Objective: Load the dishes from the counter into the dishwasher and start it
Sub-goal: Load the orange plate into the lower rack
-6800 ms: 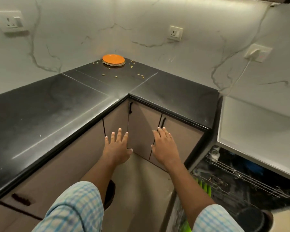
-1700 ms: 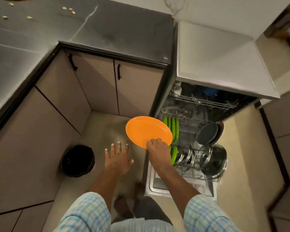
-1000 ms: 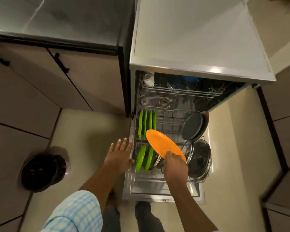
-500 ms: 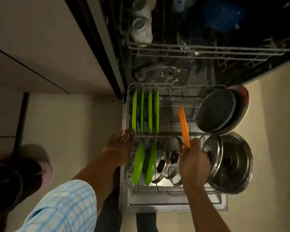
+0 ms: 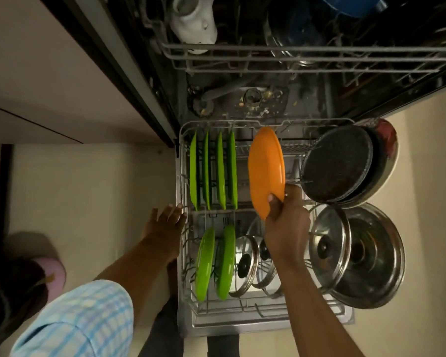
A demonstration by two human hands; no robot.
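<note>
My right hand (image 5: 286, 228) pinches the near edge of an orange plate (image 5: 265, 168), which stands nearly on edge over the pulled-out lower rack (image 5: 182, 161) of the open dishwasher, just right of a row of upright green plates (image 5: 213, 171). My left hand (image 5: 165, 225) is open, its fingertips at the rack's left rim. Two more green plates (image 5: 215, 261) stand in the rack's near row, beside steel lids (image 5: 245, 264).
A dark pan (image 5: 337, 163) and a large steel lid (image 5: 355, 253) fill the rack's right side. The upper rack (image 5: 294, 57) holds a white jug (image 5: 193, 19) and a blue item. A black bin (image 5: 18, 287) stands on the floor at left. Cabinet fronts rise at upper left.
The orange plate has moved farther into the rack and turned, showing more of its face. My left hand stays at the rack's left rim.
</note>
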